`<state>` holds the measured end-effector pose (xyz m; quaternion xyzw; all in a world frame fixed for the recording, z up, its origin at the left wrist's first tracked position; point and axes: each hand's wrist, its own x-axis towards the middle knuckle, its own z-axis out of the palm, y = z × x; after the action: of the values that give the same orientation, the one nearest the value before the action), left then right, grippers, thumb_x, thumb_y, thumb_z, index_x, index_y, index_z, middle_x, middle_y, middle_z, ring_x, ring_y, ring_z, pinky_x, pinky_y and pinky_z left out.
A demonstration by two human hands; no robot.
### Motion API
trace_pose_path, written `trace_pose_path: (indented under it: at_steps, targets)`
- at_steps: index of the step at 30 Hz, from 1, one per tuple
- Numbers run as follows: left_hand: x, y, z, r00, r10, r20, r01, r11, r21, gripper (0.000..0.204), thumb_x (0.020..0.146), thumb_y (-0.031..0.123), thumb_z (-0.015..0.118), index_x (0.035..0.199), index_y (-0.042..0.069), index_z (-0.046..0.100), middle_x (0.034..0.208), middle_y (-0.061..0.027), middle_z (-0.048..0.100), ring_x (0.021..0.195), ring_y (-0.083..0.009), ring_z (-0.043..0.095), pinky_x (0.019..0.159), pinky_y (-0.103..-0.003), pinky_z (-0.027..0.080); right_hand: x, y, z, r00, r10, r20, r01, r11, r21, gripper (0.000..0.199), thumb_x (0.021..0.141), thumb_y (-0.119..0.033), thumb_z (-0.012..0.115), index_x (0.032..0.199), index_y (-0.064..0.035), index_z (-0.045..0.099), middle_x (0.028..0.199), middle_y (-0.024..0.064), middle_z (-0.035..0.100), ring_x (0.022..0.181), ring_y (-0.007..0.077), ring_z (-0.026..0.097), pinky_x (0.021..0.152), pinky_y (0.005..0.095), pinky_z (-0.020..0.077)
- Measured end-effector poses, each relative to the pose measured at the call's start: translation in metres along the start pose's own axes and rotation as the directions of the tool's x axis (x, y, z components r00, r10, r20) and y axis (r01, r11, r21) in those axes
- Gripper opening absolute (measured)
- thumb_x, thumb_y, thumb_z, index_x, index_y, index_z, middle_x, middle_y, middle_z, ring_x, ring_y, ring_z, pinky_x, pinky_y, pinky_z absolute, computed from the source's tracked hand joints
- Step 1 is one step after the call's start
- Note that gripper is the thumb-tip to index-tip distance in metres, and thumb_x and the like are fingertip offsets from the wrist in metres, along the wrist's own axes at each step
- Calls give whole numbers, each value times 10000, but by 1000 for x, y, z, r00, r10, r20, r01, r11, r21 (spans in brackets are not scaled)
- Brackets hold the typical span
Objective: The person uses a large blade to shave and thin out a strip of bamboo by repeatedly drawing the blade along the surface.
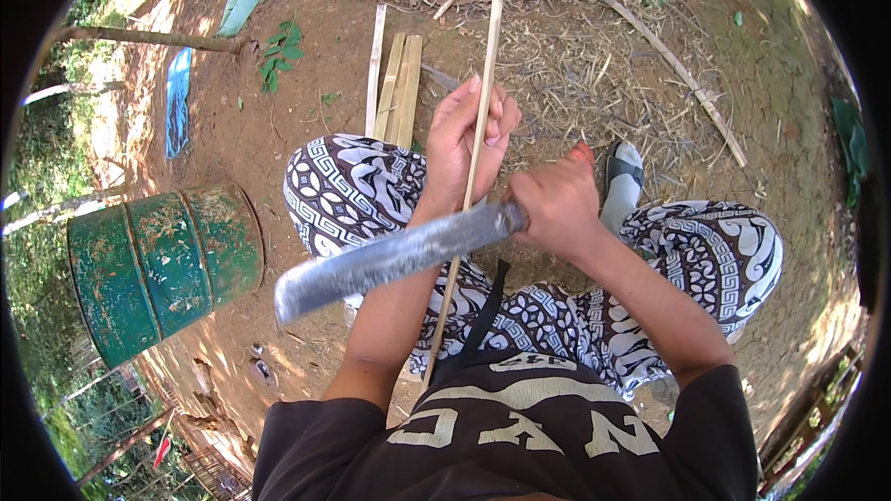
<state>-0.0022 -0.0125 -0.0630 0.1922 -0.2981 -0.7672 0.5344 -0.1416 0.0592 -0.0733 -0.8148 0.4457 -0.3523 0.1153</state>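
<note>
My left hand (471, 134) is closed round a long, thin bamboo strip (492, 46), which runs from my lap up past my knees. In my right hand (557, 199) is the handle of a machete (399, 255). Its broad grey blade points left and crosses over the strip and my left forearm. A bit of the handle's reddish end (582, 154) shows beyond my right fist. Whether the blade touches the strip I cannot tell.
Several split bamboo slats (401, 88) lie beyond my left knee. A longer stick (650, 42) lies at the far right among pale shavings (585, 83). A green metal drum (167, 264) lies on its side at the left, near a blue strip of sheeting (178, 102).
</note>
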Motion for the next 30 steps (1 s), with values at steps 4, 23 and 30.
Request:
trace_pose_path:
  at_steps: [4,23,30]
  targets:
    - [-6,-1,7,994,-23,-108,24,1000,15,275,1019,228,481,828,50,566,681,-7,495,652,-104,434,673,-266,366,24,21,-25,985,163,-60,-169,979,-118,245,608,-184,727,674,-81,514,564,98,567,509,295,603,511,418,467]
    - [-7,-9,12,997,-69,-46,77,975,206,314,1003,203,493,746,27,538,623,-4,425,570,-96,328,552,-243,260,63,89,-71,907,376,-191,-417,866,-276,141,700,-150,659,634,-65,567,513,113,571,540,306,644,527,415,500]
    - [-4,-4,16,997,-41,-63,51,984,170,252,978,151,504,767,17,541,630,-19,445,562,-87,329,552,-236,264,44,73,-60,936,321,-141,-343,921,-183,101,661,-149,668,665,-98,581,527,94,575,499,296,611,489,389,473]
